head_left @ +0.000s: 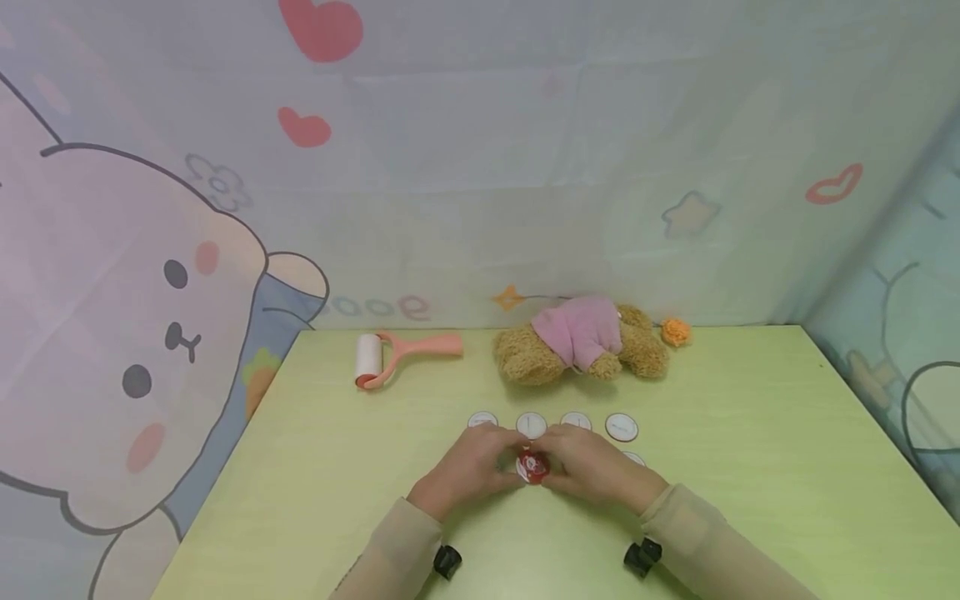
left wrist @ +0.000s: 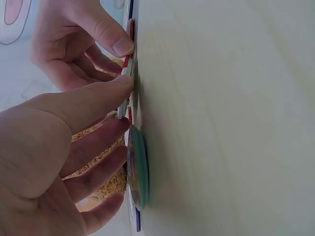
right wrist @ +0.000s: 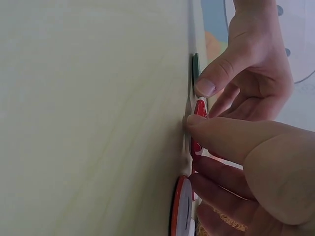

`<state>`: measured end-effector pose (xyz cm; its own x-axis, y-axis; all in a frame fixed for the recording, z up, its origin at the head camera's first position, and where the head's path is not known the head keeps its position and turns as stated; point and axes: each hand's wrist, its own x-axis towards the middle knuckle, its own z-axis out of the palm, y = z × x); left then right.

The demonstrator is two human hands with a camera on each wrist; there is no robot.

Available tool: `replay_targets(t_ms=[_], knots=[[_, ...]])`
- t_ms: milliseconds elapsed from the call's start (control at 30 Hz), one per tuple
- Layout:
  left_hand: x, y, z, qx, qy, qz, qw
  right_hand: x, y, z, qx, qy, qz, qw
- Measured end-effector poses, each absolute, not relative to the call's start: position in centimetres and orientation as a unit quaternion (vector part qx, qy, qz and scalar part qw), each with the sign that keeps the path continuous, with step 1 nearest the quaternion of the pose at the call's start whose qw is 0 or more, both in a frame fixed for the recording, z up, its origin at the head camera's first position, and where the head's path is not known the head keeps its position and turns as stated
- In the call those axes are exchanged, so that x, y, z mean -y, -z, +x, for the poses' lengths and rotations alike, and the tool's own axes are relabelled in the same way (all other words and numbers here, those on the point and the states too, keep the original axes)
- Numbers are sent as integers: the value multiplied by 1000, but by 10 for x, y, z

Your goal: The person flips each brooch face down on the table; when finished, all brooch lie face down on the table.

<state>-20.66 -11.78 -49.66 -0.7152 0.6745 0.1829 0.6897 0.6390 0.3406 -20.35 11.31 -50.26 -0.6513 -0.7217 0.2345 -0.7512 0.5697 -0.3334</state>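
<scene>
Near the middle of the table, a round red-and-white disc (head_left: 532, 467) is held by both hands. My left hand (head_left: 474, 468) pinches its left edge between thumb and fingers; my right hand (head_left: 594, 467) pinches the opposite edge. Seen nearly edge-on in the right wrist view, the red disc (right wrist: 199, 110) is close over the table, with both thumbs on the near side. Just beyond the fingers lie white round discs, among them one with a line on it (head_left: 531, 426). A green-edged disc (left wrist: 138, 167) lies close to the left fingertips in the left wrist view.
More white discs lie in the row, one at its right end (head_left: 622, 427) and one partly hidden by the right hand (head_left: 633, 458). Toward the back are a pink-handled lint roller (head_left: 412, 347), a teddy bear in a pink top (head_left: 577, 337) and a small orange ball (head_left: 676, 332).
</scene>
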Motion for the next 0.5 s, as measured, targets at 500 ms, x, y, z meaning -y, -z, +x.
replay_targets(t_ms=[500], knots=[[118, 494, -206, 902, 204, -379, 41, -115, 503, -206, 867, -268, 418, 38]])
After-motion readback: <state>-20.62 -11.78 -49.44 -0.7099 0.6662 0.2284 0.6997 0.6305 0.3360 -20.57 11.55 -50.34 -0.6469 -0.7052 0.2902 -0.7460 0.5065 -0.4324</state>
